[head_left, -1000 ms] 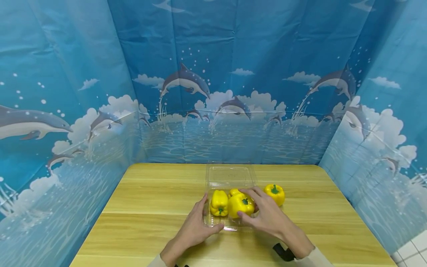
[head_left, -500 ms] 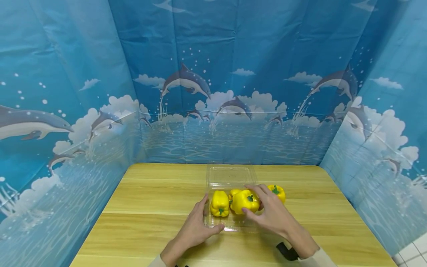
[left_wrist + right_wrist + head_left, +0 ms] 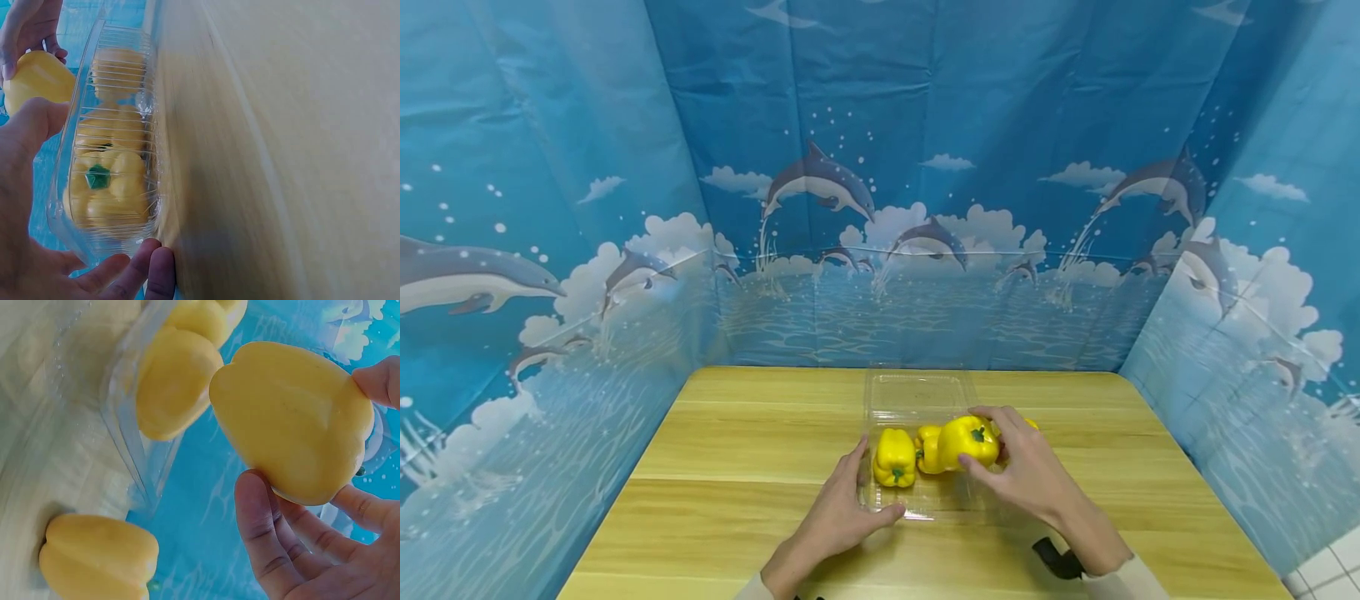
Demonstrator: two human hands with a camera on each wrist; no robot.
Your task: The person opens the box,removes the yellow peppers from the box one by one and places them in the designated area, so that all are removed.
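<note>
My right hand [image 3: 1030, 471] grips a yellow bell pepper [image 3: 967, 442], thumb on one side and fingers on the other. In the right wrist view this held bell pepper [image 3: 294, 422] hangs beside the wall of a clear plastic clamshell box [image 3: 128, 434]. Two more yellow peppers sit in the box: one at the left [image 3: 894, 457], the other [image 3: 928, 450] partly hidden behind the held one. My left hand [image 3: 838, 507] rests at the near left corner of the box [image 3: 925, 504], thumb along the front, fairly straight fingers along the left side.
Another yellow pepper [image 3: 100, 556] lies on the wooden table [image 3: 730, 467] right of the box, mostly hidden by my right hand in the head view. The transparent lid [image 3: 917, 392] lies folded back. A dolphin-print curtain [image 3: 880, 167] stands behind.
My right hand has moved to the right and slightly back with its bell pepper, uncovering more of the pepper behind and covering the one on the table. The left hand has stayed in place.
</note>
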